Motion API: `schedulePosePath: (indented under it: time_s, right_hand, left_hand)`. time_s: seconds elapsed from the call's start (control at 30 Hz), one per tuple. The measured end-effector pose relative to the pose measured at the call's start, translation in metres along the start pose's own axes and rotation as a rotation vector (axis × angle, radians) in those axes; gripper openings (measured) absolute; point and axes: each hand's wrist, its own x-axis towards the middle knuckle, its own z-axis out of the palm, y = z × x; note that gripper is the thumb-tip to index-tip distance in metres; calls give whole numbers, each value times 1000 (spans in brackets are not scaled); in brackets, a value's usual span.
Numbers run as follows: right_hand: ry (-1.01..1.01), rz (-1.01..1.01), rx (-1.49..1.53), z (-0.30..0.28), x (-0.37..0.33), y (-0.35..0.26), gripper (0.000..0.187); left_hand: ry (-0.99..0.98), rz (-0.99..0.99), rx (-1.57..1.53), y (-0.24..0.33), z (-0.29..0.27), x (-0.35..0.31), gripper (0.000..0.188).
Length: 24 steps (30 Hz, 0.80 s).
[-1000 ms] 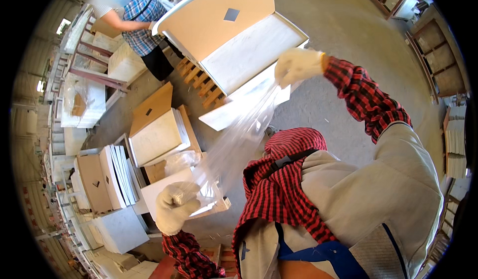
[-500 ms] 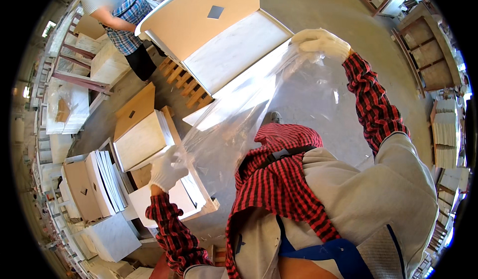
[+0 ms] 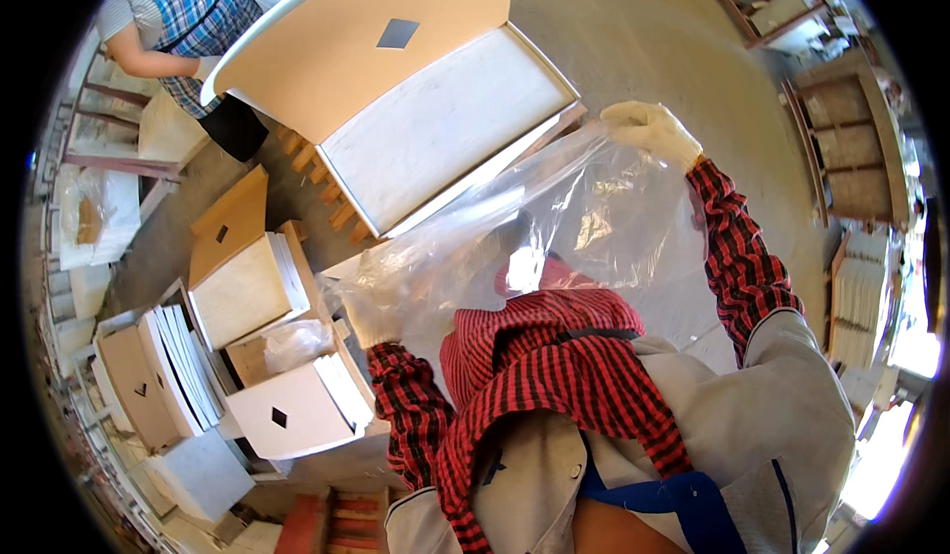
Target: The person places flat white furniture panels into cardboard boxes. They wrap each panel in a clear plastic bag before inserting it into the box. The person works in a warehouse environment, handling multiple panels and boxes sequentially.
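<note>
A clear plastic sheet (image 3: 554, 220) stretches between my two gloved hands, in front of the red-and-black checked cloth. My right hand (image 3: 653, 134) is closed on its upper right end, beyond the near right corner of the large open carton. At the lower left my left hand (image 3: 368, 319) grips the other end, its fingers partly blurred behind the film. Past the sheet lies a pale marbled slab (image 3: 450, 129) in the carton, whose brown lid (image 3: 396, 35) stands raised with a diamond-shaped cutout.
A co-worker in a checked apron (image 3: 203, 30) stands at the far left, a gloved hand at the lid's edge. The carton rests on a wooden pallet (image 3: 332, 193). Left of me are smaller slab cartons (image 3: 242, 287) and a white box (image 3: 287, 420). Wooden racks (image 3: 851, 138) stand right.
The plastic sheet has come nearer to me, uncovering more of the carton's near edge. My left hand has moved right; my right hand is slightly lower. The view has shifted.
</note>
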Motion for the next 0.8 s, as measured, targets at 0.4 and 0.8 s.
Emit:
schedulePosePath:
  time_s: [0.4, 0.8]
  right_hand:
    - [-17, -30, -501, -23, 198, 63, 48]
    - [-259, -609, -1095, 94, 190, 60, 79]
  left_hand:
    - [490, 285, 593, 17, 117, 99, 36]
    - [752, 222, 1697, -18, 36, 148, 90]
